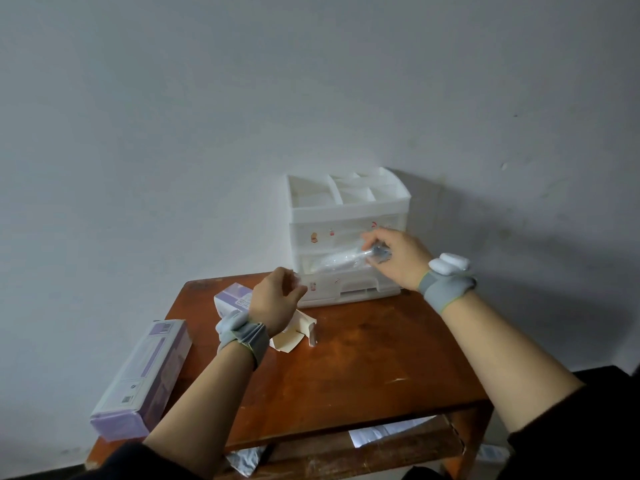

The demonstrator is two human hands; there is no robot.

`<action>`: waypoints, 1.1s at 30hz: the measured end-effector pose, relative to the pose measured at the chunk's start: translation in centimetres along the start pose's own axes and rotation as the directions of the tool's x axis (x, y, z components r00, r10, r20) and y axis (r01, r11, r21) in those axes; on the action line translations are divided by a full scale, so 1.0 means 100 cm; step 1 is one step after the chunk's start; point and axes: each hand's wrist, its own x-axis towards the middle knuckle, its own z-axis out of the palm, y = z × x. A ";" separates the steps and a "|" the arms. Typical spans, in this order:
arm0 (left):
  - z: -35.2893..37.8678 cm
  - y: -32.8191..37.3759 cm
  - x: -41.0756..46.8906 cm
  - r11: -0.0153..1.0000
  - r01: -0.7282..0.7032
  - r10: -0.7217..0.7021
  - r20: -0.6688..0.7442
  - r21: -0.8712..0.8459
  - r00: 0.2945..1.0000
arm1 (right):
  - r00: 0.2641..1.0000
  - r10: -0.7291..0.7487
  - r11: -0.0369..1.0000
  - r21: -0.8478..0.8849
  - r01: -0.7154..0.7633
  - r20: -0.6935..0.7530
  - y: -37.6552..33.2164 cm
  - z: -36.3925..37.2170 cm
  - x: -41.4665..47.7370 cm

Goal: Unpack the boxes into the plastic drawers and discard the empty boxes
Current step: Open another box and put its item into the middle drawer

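Note:
A white plastic drawer unit point(346, 209) stands at the back of a brown wooden table point(363, 368), against the wall. Its middle drawer point(349, 277) is pulled out. My right hand point(398, 258) grips a clear plastic-wrapped white item point(341, 261) and holds it over that open drawer. My left hand point(277, 299) hovers at the drawer's left front corner with fingers curled; nothing shows in it. An opened purple and white box point(232, 297) lies behind my left wrist, its white flaps point(294, 336) spread on the table.
A long purple and white box point(145, 379) lies at the table's left edge, partly overhanging. White paper point(384, 433) and silver wrapping point(244, 460) lie on the lower shelf. A grey wall rises close behind the drawer unit.

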 end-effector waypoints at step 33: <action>0.011 -0.019 0.009 0.984 0.034 -0.039 -0.026 -0.176 0.999 | 0.905 0.231 0.899 -0.434 -0.059 0.356 0.009 0.013 0.002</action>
